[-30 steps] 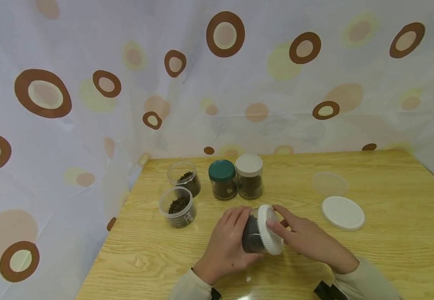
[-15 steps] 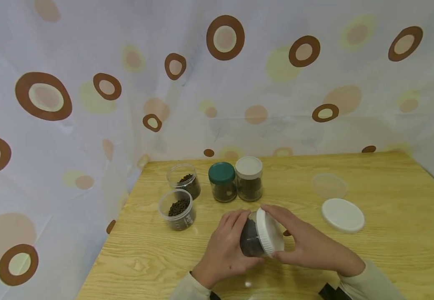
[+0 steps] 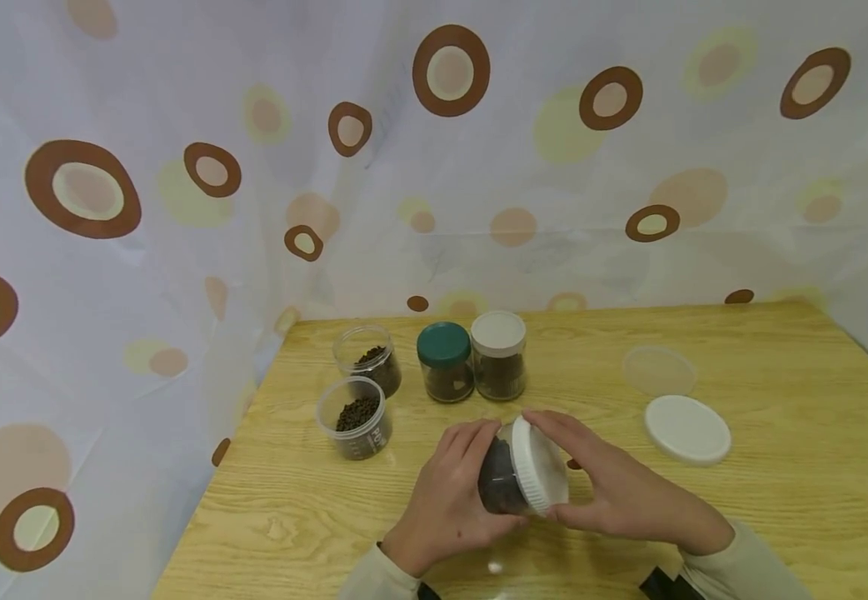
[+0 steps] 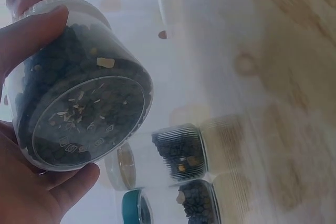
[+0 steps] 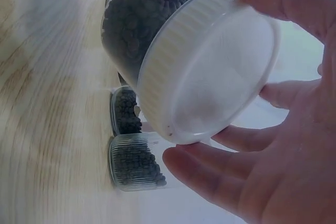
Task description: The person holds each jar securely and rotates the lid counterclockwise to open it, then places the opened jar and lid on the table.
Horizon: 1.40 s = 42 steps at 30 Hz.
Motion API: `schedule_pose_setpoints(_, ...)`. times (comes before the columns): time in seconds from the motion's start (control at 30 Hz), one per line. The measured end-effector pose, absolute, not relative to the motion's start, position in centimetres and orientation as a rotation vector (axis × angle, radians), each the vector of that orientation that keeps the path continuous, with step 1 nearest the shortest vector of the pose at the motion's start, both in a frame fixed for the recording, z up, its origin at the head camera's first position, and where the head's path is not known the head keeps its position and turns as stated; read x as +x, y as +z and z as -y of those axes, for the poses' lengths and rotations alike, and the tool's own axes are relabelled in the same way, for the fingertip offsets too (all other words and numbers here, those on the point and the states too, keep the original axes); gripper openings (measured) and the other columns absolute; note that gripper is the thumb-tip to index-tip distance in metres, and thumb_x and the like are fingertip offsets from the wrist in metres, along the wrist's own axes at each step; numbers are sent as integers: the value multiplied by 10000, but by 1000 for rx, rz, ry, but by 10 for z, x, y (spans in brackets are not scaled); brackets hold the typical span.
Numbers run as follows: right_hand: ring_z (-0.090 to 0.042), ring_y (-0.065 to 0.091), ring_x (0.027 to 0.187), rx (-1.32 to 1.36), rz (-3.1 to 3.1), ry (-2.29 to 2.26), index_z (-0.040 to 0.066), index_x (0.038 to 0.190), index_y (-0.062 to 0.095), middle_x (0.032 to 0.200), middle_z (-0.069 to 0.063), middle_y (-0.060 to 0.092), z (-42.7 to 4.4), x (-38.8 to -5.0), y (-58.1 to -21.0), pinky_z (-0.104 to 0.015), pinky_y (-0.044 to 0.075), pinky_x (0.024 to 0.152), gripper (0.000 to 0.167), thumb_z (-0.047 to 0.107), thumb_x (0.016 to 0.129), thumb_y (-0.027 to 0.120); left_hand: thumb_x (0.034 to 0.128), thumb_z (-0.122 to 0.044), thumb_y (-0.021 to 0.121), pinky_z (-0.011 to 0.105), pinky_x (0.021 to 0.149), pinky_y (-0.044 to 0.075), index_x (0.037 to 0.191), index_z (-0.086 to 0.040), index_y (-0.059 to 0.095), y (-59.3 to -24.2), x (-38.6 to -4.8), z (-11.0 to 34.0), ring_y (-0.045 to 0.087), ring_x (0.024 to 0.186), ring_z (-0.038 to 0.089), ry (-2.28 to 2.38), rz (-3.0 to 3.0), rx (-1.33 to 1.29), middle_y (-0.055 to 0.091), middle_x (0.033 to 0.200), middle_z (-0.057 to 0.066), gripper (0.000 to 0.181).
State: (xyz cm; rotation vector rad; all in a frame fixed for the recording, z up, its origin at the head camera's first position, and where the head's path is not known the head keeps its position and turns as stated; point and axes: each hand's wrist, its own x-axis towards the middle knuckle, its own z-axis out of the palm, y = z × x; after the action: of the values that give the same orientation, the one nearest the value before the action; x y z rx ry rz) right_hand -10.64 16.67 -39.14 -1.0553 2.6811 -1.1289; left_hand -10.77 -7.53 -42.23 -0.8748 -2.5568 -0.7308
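Observation:
Tilted on its side above the table is a clear jar (image 3: 500,482) of dark pellets, its ribbed white lid (image 3: 541,467) facing right. My left hand (image 3: 452,500) grips the jar's body from the left; the left wrist view shows the jar's round base (image 4: 89,121) and fingers curled about it. My right hand (image 3: 614,487) holds the lid by its rim, thumb at one side and fingers at the other, as the right wrist view shows. The lid sits on the jar's mouth; whether its thread is tight, I cannot tell.
Behind stand a green-lidded jar (image 3: 445,367) and a white-lidded jar (image 3: 499,358), side by side. Two uncovered tubs of dark pellets, a front tub (image 3: 355,421) and a rear tub (image 3: 374,362), are at left. A white lid (image 3: 687,429) and a translucent lid (image 3: 659,371) lie at right.
My right hand has shifted its hold on the lid, its fingers and thumb now spread wider across the rim. Over the last half second the hands and jar have hardly moved.

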Motion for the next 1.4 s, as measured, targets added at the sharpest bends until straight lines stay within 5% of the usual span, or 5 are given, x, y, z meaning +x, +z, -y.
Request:
schedule_pose_setpoints(0.37, -390, 582, 1243, -676, -2685, -1211, 146, 1595, 195, 1492, -215, 459, -162, -105, -381, -415, 567, 842, 656, 367, 1044, 475, 611, -510, 902, 372, 986, 534, 1438, -137, 468, -417, -108, 76, 530, 1262, 175, -732, 2558, -848, 575, 1359, 26, 1006)
schedule_pose_setpoints(0.57, -211, 700, 897, -409, -2593, -1180, 95, 1574, 254, 1123, -146, 712, -160, -106, -377, -356, 534, 616, 649, 449, 1051, 405, 590, -493, 921, 365, 979, 534, 1415, -135, 488, -418, -109, 75, 542, 1229, 180, -705, 2512, -865, 582, 1339, 17, 998)
schedule_pose_setpoints(0.83, -242, 580, 560, -194, -2521, -1115, 148, 1569, 286, 770, -80, 690, -151, -110, -374, -359, 470, 474, 706, 589, 1021, 349, 595, -462, 927, 349, 984, 532, 1401, -140, 487, -421, -110, 71, 539, 1217, 174, -645, 2475, -879, 564, 1351, 7, 973)
schedule_pose_setpoints(1.17, -238, 576, 1157, -617, -2600, -1100, 145, 1587, 210, 1450, -135, 480, -153, -113, -379, -350, 534, 785, 874, 510, 919, 638, 613, -458, 912, 352, 959, 548, 1391, -118, 493, -421, -110, 74, 536, 1208, 190, -672, 2449, -885, 572, 1339, 25, 947)
schedule_pose_setpoints(1.4, -299, 521, 1268, -960, -2712, -1172, 215, 1570, 239, 1526, -128, 399, -155, -108, -386, -398, 571, 851, 923, 212, 813, 767, 599, -431, 925, 374, 971, 543, 1403, -121, 487, -421, -108, 75, 526, 1229, 190, -743, 2472, -857, 574, 1346, 33, 966)
